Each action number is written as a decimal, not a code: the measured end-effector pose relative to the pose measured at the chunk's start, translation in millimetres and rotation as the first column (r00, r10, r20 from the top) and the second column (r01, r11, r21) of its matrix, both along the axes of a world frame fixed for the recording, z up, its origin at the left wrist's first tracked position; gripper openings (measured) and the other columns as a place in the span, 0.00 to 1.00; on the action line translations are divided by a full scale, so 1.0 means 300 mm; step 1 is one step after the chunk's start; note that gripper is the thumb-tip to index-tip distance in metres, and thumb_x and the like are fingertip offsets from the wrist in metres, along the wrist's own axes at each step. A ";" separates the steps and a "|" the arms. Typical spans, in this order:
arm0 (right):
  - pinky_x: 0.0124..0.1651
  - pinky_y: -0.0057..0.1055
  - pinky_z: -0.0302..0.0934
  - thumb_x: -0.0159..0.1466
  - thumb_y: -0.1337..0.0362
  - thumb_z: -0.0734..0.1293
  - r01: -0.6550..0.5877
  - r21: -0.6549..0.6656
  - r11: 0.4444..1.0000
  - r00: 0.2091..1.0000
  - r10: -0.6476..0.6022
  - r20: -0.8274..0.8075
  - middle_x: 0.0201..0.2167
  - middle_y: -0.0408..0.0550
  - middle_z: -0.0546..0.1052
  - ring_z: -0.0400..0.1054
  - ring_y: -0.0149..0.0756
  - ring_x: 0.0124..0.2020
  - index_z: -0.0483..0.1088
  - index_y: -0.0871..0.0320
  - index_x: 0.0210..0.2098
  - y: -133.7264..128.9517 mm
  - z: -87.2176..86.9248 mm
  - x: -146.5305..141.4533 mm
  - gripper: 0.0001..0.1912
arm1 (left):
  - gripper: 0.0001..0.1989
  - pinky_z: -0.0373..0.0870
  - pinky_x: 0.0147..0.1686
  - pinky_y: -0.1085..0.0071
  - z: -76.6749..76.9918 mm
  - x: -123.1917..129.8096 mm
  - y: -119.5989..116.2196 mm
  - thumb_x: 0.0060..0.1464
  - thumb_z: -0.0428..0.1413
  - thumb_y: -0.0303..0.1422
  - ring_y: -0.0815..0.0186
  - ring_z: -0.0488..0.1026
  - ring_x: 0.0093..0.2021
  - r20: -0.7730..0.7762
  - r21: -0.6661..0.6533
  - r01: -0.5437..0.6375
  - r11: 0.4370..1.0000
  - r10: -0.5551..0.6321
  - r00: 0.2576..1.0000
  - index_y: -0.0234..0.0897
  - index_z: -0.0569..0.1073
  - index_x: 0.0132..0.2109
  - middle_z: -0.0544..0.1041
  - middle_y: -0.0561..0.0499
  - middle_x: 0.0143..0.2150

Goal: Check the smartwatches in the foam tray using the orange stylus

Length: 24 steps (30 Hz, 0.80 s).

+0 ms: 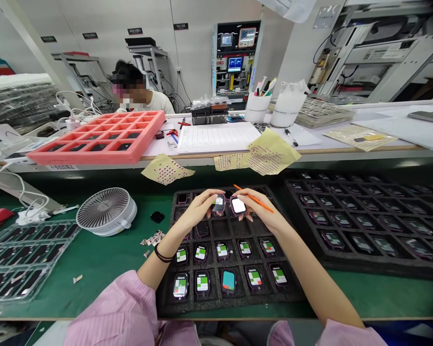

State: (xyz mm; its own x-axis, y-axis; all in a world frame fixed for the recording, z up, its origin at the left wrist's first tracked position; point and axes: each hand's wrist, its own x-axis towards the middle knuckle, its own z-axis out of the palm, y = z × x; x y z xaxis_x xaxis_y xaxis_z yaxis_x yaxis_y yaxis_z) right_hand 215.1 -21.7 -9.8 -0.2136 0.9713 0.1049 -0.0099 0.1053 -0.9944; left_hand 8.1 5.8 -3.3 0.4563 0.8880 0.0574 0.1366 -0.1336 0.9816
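Head, left grip (198,210) pinching smartwatch (219,203), right (261,210) likewise

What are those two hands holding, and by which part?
The left hand pinches a smartwatch by its edges; the right hand holds a second smartwatch by its edges, plus an orange pick.

Matt black foam tray (216,305), glossy glass watch screen (238,205), smooth plastic pick (260,199), pink cloth sleeve (108,312)
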 end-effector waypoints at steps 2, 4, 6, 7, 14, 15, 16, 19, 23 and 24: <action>0.16 0.23 0.55 0.62 0.54 0.66 -0.001 0.002 1.000 1.000 0.001 0.008 0.23 0.43 0.71 0.71 0.32 0.20 0.71 0.58 0.40 -0.001 -0.001 -0.002 0.14 | 0.17 0.61 0.23 0.77 0.005 0.003 -0.003 0.59 0.50 0.41 0.71 0.66 0.28 -0.009 0.000 -0.005 1.000 0.005 1.000 0.37 0.74 0.49 0.74 0.51 0.37; 0.16 0.23 0.55 0.62 0.55 0.66 -0.015 0.007 1.000 1.000 0.015 0.021 0.22 0.42 0.71 0.70 0.32 0.20 0.71 0.58 0.40 -0.003 -0.003 -0.001 0.13 | 0.16 0.60 0.23 0.77 0.010 0.005 -0.006 0.59 0.51 0.40 0.71 0.66 0.28 -0.023 -0.003 -0.004 1.000 0.004 1.000 0.36 0.75 0.47 0.74 0.51 0.35; 0.17 0.23 0.56 0.62 0.55 0.66 -0.043 0.014 0.999 0.998 0.043 0.035 0.22 0.42 0.72 0.71 0.32 0.21 0.70 0.57 0.41 -0.003 -0.006 0.003 0.13 | 0.15 0.59 0.23 0.77 0.010 0.006 -0.006 0.58 0.52 0.40 0.71 0.66 0.28 -0.027 -0.005 0.005 1.000 -0.006 1.000 0.36 0.75 0.46 0.74 0.51 0.34; 0.17 0.23 0.56 0.63 0.56 0.66 -0.062 0.017 0.998 0.997 0.061 0.039 0.24 0.43 0.73 0.72 0.32 0.22 0.70 0.57 0.42 -0.003 -0.007 0.005 0.13 | 0.15 0.59 0.23 0.77 0.008 0.006 -0.005 0.58 0.52 0.40 0.71 0.67 0.29 -0.020 -0.007 0.017 1.000 -0.017 1.000 0.36 0.75 0.47 0.74 0.50 0.35; 0.17 0.21 0.56 0.57 0.59 0.71 -0.162 0.002 0.987 0.986 0.162 0.027 0.43 0.53 0.74 0.76 0.37 0.31 0.65 0.57 0.48 0.001 0.002 0.018 0.21 | 0.26 0.63 0.27 0.76 -0.014 -0.003 0.001 0.54 0.57 0.35 0.66 0.73 0.37 0.064 -0.038 0.121 0.992 -0.119 0.991 0.38 0.64 0.59 0.74 0.47 0.43; 0.17 0.20 0.56 0.57 0.60 0.71 -0.167 0.003 0.986 0.986 0.167 0.028 0.43 0.53 0.74 0.76 0.37 0.32 0.64 0.57 0.48 0.001 0.002 0.018 0.22 | 0.26 0.64 0.28 0.76 -0.013 -0.003 0.000 0.53 0.58 0.34 0.66 0.74 0.39 0.068 -0.040 0.121 0.992 -0.118 0.991 0.38 0.64 0.59 0.74 0.46 0.45; 0.17 0.20 0.56 0.56 0.60 0.72 -0.169 0.005 0.986 0.985 0.169 0.028 0.44 0.53 0.73 0.76 0.37 0.32 0.64 0.57 0.48 0.003 0.001 0.018 0.22 | 0.26 0.66 0.30 0.75 -0.011 -0.003 -0.002 0.53 0.59 0.34 0.65 0.74 0.39 0.068 -0.043 0.118 0.992 -0.115 0.991 0.38 0.65 0.58 0.73 0.45 0.47; 0.16 0.20 0.55 0.55 0.60 0.72 -0.148 0.010 0.989 0.989 0.147 0.026 0.41 0.51 0.74 0.76 0.36 0.31 0.65 0.57 0.47 0.007 -0.007 0.016 0.22 | 0.24 0.68 0.33 0.74 -0.005 -0.001 -0.005 0.52 0.59 0.33 0.67 0.74 0.37 0.057 -0.045 0.094 0.995 -0.091 0.994 0.36 0.67 0.56 0.74 0.46 0.47; 0.15 0.20 0.54 0.57 0.57 0.71 -0.072 0.011 0.997 0.997 0.072 0.017 0.35 0.47 0.73 0.73 0.32 0.25 0.67 0.58 0.44 0.010 -0.016 0.008 0.19 | 0.17 0.65 0.29 0.75 0.000 0.004 -0.003 0.54 0.58 0.36 0.70 0.70 0.31 0.025 -0.003 0.039 0.999 -0.039 0.999 0.35 0.72 0.50 0.76 0.48 0.39; 0.15 0.21 0.54 0.57 0.56 0.71 -0.057 0.010 0.998 0.998 0.057 0.016 0.34 0.46 0.73 0.73 0.31 0.24 0.68 0.58 0.43 0.010 -0.017 0.007 0.18 | 0.16 0.63 0.27 0.76 0.001 0.004 -0.002 0.55 0.57 0.37 0.71 0.68 0.30 0.011 0.007 0.026 1.000 -0.026 1.000 0.35 0.73 0.48 0.76 0.49 0.37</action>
